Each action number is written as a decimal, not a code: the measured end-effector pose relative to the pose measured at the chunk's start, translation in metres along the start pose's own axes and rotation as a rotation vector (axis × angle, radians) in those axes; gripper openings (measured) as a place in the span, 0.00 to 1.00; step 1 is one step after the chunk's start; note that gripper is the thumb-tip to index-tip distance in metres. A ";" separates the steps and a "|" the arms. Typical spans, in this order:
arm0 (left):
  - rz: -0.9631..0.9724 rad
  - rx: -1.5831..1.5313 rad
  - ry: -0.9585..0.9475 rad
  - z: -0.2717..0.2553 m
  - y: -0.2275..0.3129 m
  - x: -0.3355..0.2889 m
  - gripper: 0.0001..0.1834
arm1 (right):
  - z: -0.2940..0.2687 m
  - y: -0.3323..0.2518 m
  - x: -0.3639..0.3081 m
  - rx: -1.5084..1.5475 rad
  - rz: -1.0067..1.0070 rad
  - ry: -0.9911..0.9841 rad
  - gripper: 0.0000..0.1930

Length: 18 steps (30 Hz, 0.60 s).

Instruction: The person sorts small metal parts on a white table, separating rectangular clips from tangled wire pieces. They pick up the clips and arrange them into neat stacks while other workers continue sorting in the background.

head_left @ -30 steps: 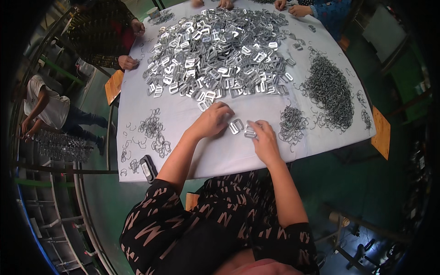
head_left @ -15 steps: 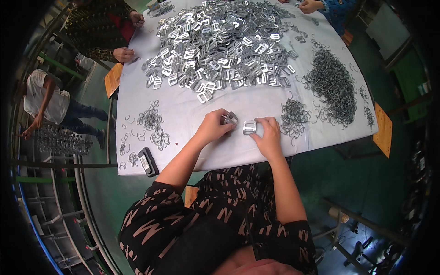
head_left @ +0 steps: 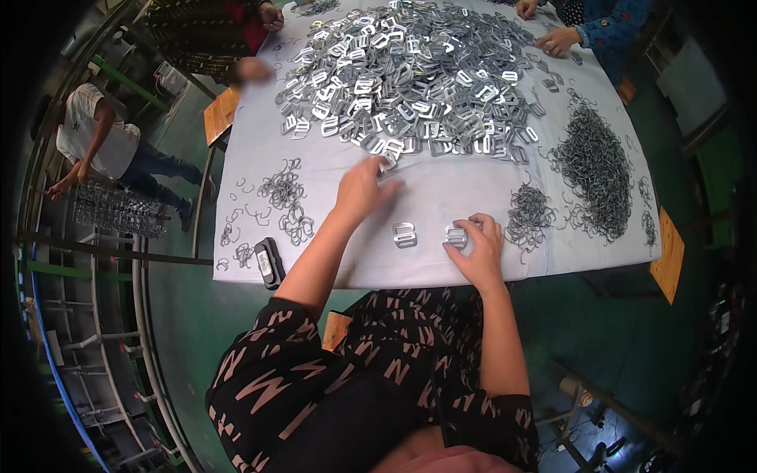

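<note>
My left hand (head_left: 360,191) reaches to the near edge of a large heap of silver metal slide buckles (head_left: 410,79). Its fingertips touch a buckle (head_left: 387,161) there, while the thumb stands apart, somewhat blurred. On the white tabletop (head_left: 347,264) a single buckle (head_left: 404,235) lies flat between my hands. My right hand (head_left: 481,251) is closed at the edge of another buckle (head_left: 455,236), thumb on the near side and fingers on the far side; the fingers hide part of it.
Bent wire hooks lie in a small pile (head_left: 529,214) and a large pile (head_left: 593,173) at right, with more hooks (head_left: 285,189) at left. A black-cased device (head_left: 270,263) sits at the near left edge. Co-workers' hands (head_left: 558,41) rest across the table; another person (head_left: 102,130) stands left.
My left hand has moved away to the heap, and the buckle it held now lies on the table. My right hand stays on its buckle. The whole view has shifted slightly.
</note>
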State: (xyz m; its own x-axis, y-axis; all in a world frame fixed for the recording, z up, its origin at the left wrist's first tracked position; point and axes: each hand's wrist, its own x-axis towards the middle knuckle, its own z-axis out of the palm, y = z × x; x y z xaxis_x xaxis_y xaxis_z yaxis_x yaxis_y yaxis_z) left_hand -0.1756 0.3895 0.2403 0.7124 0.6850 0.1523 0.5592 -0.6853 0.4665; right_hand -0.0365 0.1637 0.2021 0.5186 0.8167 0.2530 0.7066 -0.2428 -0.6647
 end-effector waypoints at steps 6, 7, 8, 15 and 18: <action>0.007 -0.036 0.175 0.020 -0.023 0.024 0.17 | 0.005 0.005 -0.003 0.015 -0.081 0.091 0.25; -0.076 -0.235 0.102 0.017 -0.022 0.024 0.17 | 0.006 0.007 -0.004 0.017 -0.092 0.096 0.25; -0.163 -0.432 0.024 0.015 -0.021 0.020 0.16 | 0.006 0.006 -0.004 0.019 -0.087 0.096 0.25; -0.186 -0.414 -0.201 0.009 -0.005 -0.017 0.21 | 0.006 0.006 -0.005 0.000 -0.092 0.103 0.25; 0.228 -0.295 -0.105 0.011 -0.009 -0.015 0.21 | 0.006 0.006 -0.005 0.006 -0.099 0.104 0.25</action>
State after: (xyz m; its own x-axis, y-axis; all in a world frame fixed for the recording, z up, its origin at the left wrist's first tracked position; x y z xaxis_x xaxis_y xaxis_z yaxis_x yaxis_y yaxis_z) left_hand -0.1864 0.3829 0.2239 0.8525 0.4839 0.1977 0.2467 -0.7060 0.6639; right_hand -0.0378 0.1616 0.1932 0.4939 0.7778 0.3888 0.7539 -0.1603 -0.6371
